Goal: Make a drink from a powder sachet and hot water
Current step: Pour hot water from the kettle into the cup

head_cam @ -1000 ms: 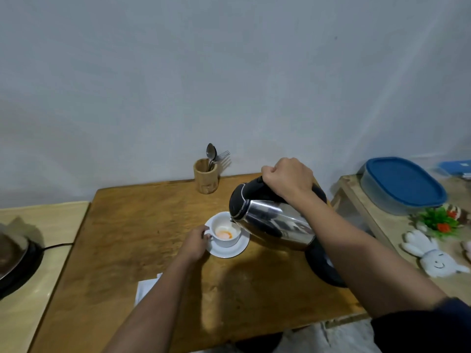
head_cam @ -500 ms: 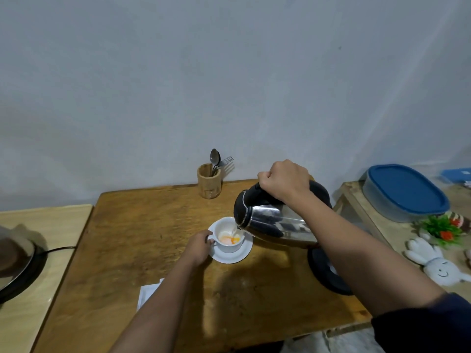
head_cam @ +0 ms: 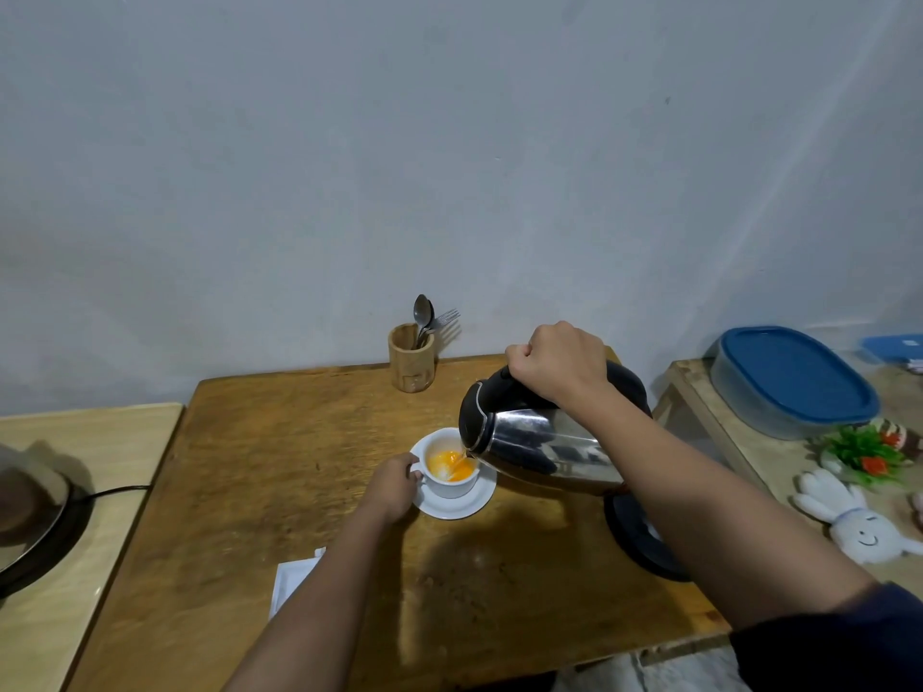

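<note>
A white cup (head_cam: 452,486) stands on a white saucer (head_cam: 472,506) in the middle of the wooden table (head_cam: 279,467). Orange liquid and white powder show inside it. My left hand (head_cam: 392,484) grips the cup's handle from the left. My right hand (head_cam: 554,362) is closed on the black handle of a steel kettle (head_cam: 534,444), tilted with its spout over the cup's right rim, water running in. A white sachet (head_cam: 294,579) lies on the table by my left forearm, partly hidden.
The kettle's black base (head_cam: 644,541) sits at the table's right edge. A wooden holder (head_cam: 411,359) with spoons and a fork stands by the wall. A cooker plate (head_cam: 30,521) is at left. A side shelf at right carries a blue-lidded box (head_cam: 794,379), a small plant and a plush toy.
The kettle has tipped further over the cup and water now flows in. The powder in the cup has turned into a larger orange pool. My left hand has kept its hold.
</note>
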Motion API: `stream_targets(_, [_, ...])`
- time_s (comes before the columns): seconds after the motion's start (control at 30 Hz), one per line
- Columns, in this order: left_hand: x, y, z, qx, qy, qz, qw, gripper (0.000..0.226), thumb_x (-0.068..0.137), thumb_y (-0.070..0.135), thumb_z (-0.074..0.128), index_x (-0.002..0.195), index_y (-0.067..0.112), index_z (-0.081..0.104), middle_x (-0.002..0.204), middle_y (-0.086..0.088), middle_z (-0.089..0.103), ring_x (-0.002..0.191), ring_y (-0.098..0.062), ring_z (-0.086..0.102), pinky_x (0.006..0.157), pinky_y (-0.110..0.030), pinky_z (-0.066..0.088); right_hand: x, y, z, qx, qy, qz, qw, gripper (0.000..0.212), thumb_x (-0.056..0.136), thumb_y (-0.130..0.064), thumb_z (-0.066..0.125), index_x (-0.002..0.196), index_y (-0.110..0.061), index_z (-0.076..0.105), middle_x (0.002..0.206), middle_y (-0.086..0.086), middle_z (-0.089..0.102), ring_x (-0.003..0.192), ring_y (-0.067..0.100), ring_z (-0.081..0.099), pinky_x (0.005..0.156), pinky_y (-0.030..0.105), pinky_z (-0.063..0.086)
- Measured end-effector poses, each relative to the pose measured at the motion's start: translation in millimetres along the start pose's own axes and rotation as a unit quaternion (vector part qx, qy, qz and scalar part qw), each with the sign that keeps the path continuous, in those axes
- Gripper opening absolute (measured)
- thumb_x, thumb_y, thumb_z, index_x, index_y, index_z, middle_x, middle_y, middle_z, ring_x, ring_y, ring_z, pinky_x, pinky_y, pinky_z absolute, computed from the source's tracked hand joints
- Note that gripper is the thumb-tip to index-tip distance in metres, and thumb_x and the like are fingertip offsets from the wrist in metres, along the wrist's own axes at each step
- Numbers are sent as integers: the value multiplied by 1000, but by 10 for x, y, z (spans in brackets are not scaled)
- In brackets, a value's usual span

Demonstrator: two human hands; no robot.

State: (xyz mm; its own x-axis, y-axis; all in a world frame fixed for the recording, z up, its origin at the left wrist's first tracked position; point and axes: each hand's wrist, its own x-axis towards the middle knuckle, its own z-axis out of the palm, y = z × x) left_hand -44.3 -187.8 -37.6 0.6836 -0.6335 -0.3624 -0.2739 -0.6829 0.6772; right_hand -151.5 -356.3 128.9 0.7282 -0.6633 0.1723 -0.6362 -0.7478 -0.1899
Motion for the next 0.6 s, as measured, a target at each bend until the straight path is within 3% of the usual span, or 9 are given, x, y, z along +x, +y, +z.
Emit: stream_targets(0.6, [-7,40,-33,20,-9,-12,1000,37,94,11,47,132,7,49,132,-16,55,118,-29,53,98,-35,44,-35,-52,-44,-1,-6,-21,1000,40,83,-30,44,47,-14,37,50,1,38,46,16,35,47,24,26])
